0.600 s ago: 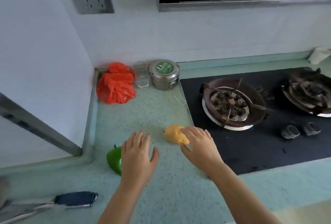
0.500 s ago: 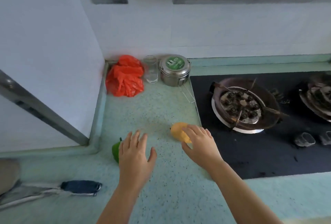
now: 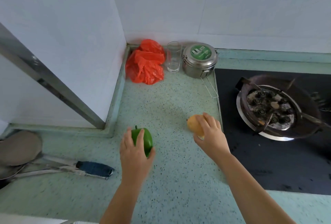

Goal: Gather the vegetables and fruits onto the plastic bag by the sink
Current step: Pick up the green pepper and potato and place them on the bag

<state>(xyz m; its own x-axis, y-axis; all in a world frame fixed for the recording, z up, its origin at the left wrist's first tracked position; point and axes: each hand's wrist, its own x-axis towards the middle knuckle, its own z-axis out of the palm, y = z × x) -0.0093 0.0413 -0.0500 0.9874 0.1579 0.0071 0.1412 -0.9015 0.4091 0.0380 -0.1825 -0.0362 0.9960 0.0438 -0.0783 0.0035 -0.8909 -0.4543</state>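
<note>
A green bell pepper lies on the speckled green counter, and my left hand is wrapped over it from the near side, fingers and thumb around it. An orange-yellow mango lies to the right, close to the stove's edge; my right hand covers its right half with fingers curled on it. A crumpled red plastic bag sits in the far corner against the wall. No sink shows in this view.
A clear glass and a steel lunch tin with a green label stand beside the red bag. The black gas stove with its burner fills the right. A blue-handled utensil and a metal pan lie at left.
My left hand has moved onto the green pepper and closed around it; before it hovered open beside it. My right hand settled further over the mango. The camera tilted down and left.
</note>
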